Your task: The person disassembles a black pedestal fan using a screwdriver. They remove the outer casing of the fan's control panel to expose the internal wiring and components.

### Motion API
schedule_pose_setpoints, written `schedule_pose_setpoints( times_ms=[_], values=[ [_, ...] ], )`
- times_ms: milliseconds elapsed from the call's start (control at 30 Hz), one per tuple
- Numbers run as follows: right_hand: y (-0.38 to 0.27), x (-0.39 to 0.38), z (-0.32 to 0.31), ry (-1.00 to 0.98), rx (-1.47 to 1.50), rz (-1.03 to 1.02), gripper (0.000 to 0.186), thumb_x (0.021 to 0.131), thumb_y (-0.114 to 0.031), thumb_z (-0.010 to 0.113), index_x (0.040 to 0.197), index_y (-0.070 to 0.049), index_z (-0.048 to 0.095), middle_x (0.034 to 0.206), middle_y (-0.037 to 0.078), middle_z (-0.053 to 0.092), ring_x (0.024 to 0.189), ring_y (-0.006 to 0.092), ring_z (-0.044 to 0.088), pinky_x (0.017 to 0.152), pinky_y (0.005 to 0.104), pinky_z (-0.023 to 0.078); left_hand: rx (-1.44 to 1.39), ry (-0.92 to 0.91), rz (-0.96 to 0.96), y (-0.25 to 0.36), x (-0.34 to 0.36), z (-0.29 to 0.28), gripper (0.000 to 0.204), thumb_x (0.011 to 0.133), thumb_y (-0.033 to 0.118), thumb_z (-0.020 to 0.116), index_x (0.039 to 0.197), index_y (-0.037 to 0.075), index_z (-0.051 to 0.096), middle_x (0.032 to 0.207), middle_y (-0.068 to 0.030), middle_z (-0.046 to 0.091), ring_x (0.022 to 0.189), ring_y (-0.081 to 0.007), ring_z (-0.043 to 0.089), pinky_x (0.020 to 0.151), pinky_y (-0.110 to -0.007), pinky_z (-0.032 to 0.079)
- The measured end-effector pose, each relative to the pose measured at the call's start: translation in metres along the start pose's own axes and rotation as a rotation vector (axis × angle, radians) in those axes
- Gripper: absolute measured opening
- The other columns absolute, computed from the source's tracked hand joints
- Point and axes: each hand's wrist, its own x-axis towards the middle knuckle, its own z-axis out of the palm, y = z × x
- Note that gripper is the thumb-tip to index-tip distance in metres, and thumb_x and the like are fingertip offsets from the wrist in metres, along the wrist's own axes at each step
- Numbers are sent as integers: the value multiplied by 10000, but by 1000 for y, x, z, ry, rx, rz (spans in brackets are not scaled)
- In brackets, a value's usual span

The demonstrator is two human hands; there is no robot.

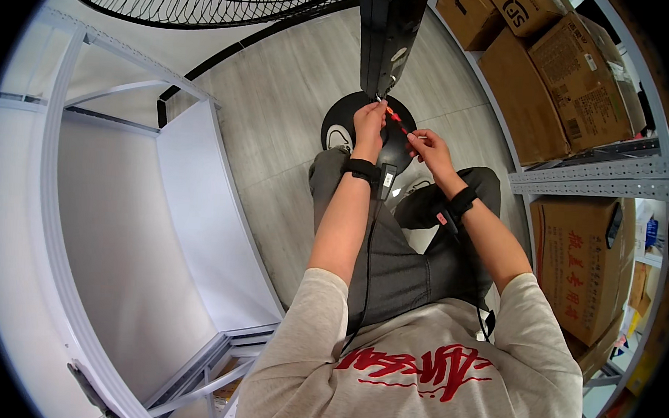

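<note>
A black upright post (389, 38) stands over a round black base (370, 105), with a small silvery part at its lower end. My left hand (369, 127) is closed at that lower end; what its fingertips pinch is too small to name. My right hand (427, 149), lower and to the right, grips the end of a slim red tool (396, 118), like a screwdriver, whose tip reaches up to my left fingers and is hidden there. Both wrists wear black straps with small devices. My knees are bent on either side of the base.
A black wire fan guard (209, 6) hangs at the upper left. A white metal frame with panels (187, 201) stands at my left. At my right, metal shelving (593, 181) holds cardboard boxes (583, 78). My shoes and legs are on the grey tiled floor (269, 92).
</note>
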Motion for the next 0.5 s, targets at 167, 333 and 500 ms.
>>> schedule_pose_setpoints(
  times_ms=[167,333,500],
  values=[
    [4,-2,0,-34,61,17,242,942,-281,620,1030,-55,614,823,13,661,657,71,588,549,214,423,23,34,21,0,-2,4,144,865,132,697,869,0,639,678,31,543,555,-46,434,504,-206,349],
    [7,-1,2,-44,113,42,264,931,-294,637,1053,-62,604,843,10,649,690,73,591,573,220,436,51,64,32,3,-5,7,151,863,137,700,890,-3,650,685,31,560,556,-44,435,503,-202,344],
    [8,4,2,156,-252,-239,325,895,-305,691,1056,-39,598,816,18,628,683,82,576,594,237,455,17,-61,-35,2,-3,4,169,916,174,639,923,9,672,712,28,575,581,-47,448,525,-197,365]
  ],
)
